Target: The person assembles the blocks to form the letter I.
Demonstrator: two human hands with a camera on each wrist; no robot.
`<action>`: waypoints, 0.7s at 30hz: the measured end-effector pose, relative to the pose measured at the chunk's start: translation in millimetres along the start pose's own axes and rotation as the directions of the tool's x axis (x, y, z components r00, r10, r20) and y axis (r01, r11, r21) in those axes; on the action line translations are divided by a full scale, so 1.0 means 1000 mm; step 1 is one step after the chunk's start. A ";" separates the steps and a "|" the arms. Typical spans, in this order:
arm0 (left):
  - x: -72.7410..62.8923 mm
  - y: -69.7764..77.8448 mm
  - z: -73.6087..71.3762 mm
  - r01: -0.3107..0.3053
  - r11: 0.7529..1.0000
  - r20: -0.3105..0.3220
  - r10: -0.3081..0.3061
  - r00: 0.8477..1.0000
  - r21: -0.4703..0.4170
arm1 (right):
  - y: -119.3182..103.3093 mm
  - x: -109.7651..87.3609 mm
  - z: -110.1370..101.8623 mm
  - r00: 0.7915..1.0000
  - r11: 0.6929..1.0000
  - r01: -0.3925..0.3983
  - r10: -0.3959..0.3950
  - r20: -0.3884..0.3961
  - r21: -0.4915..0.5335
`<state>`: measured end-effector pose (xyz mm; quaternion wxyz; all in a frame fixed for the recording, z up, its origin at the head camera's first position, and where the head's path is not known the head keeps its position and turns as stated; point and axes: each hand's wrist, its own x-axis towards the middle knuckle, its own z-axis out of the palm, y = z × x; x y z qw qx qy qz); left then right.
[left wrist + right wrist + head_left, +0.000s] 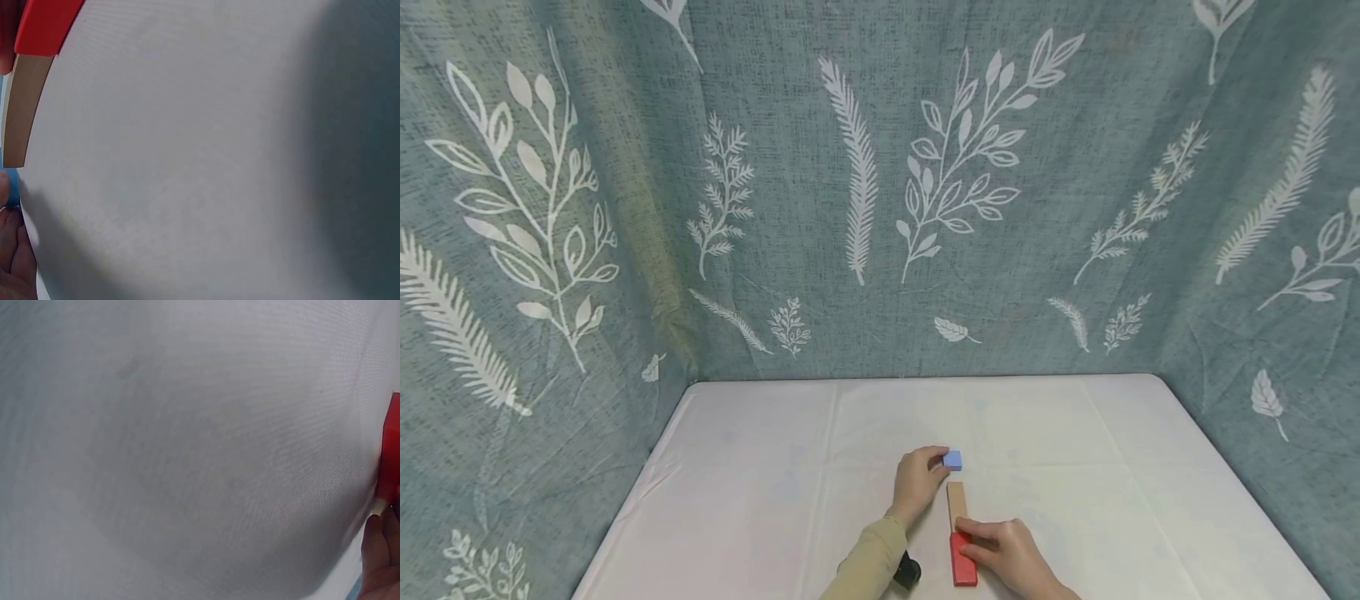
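Note:
At the far end of a row of blocks, my left hand (917,481) pinches a small blue block (952,460) between thumb and fingers. A short gap in the head view separates it from a plain wooden block (957,502), long and narrow. The wooden block's near end meets a red block (964,567) lying in line with it. My right hand (1011,550) grips the red block near this joint, its index finger reaching over the wood. In the left wrist view, the blue block (12,187) shows only partly beside the fingers.
A white cloth covers the table (760,467). Beside my left sleeve (868,558) is a black object (908,572), partly hidden, apparently worn at the wrist. Green leaf-patterned curtains (790,208) hang behind the table and on both sides.

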<state>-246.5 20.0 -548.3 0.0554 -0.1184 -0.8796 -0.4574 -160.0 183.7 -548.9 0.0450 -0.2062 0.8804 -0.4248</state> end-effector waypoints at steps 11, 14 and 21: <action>0.001 -0.004 -0.007 -0.012 1.000 -0.004 0.012 1.000 -0.022 | 0.001 0.007 0.000 0.999 0.999 0.020 -0.018 0.028 -0.047; 0.000 -0.003 -0.011 -0.010 1.000 0.007 0.010 1.000 -0.029 | 0.002 0.005 -0.001 0.998 0.989 0.066 -0.065 0.015 -0.136; -0.001 0.005 -0.034 -0.054 0.998 0.008 0.054 0.999 -0.039 | 0.005 0.001 -0.004 0.971 0.882 0.207 -0.239 -0.024 -0.423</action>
